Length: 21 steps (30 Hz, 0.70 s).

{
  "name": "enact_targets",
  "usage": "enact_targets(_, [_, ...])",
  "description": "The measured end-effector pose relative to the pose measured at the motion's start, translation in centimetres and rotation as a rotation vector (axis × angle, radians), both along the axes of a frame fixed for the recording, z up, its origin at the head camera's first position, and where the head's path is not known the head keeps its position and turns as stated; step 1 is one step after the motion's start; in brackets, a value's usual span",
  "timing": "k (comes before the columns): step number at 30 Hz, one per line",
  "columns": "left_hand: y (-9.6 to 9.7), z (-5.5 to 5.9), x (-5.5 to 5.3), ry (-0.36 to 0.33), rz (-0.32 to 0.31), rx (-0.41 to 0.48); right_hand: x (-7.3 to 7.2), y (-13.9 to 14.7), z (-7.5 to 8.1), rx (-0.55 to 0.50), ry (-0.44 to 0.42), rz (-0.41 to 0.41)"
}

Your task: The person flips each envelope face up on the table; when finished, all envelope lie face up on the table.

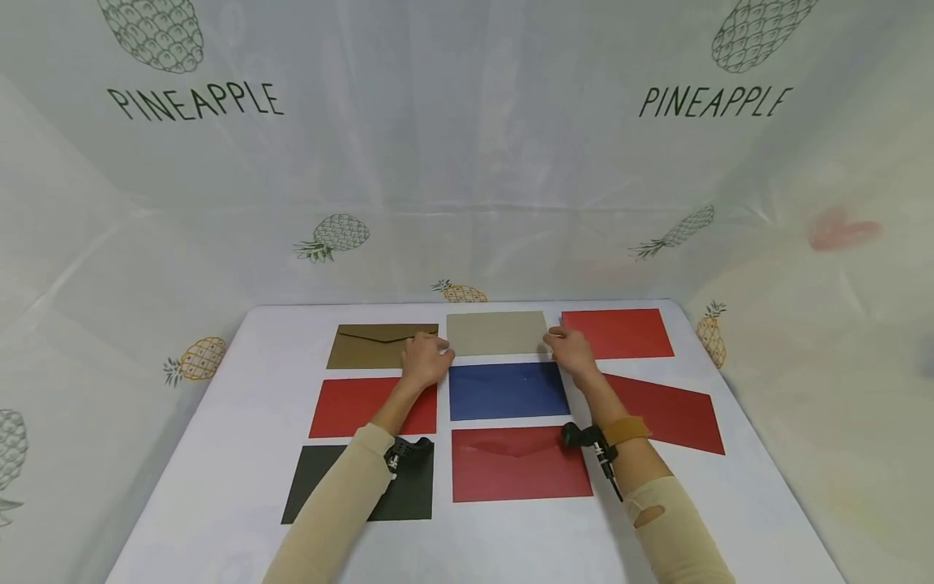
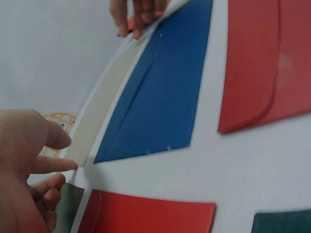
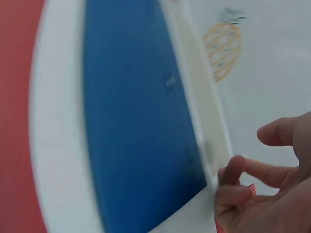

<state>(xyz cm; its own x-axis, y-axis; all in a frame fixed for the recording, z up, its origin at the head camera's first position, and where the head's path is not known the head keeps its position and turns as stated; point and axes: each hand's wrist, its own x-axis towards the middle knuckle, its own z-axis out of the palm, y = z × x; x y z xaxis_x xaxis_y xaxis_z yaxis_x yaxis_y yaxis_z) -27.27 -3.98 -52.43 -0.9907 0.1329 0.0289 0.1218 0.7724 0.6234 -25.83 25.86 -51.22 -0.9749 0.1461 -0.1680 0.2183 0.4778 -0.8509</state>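
A beige envelope [image 1: 496, 333] lies flat in the back row, between my two hands. My left hand [image 1: 426, 359] is at its left end, over the edge of an olive-brown envelope [image 1: 357, 354]. In the left wrist view the index finger reaches the corner of the beige envelope [image 2: 103, 104], thumb held apart. At the right end is my right hand [image 1: 571, 350], next to a bright red envelope [image 1: 627, 334]. Its fingers are loosely bent near the beige edge in the right wrist view, with the thumb apart. Just in front lies a blue envelope [image 1: 508, 392].
On the left are a red envelope [image 1: 353, 405] and a dark green envelope [image 1: 410, 496], partly under the left forearm. A red envelope [image 1: 511, 478] lies front centre; a tilted dark red envelope [image 1: 679, 412] lies right. A pineapple-print sheet [image 1: 467, 162] stands behind the white table [image 1: 219, 487].
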Motion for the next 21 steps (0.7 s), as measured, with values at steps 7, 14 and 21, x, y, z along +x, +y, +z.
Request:
enact_targets(7, [-0.1,-0.1,0.0,-0.036,0.032,0.027,0.1,0.6,0.6,-0.377,-0.130,-0.057])
enact_targets(14, [-0.2,-0.5,-0.1,-0.043,0.024,0.060,0.3,0.9,0.7,-0.440,-0.134,-0.063])
enact_targets(21, [-0.3,-0.4,0.0,-0.091,0.030,0.119,0.4,1.2,0.6,-0.490,-0.136,-0.072])
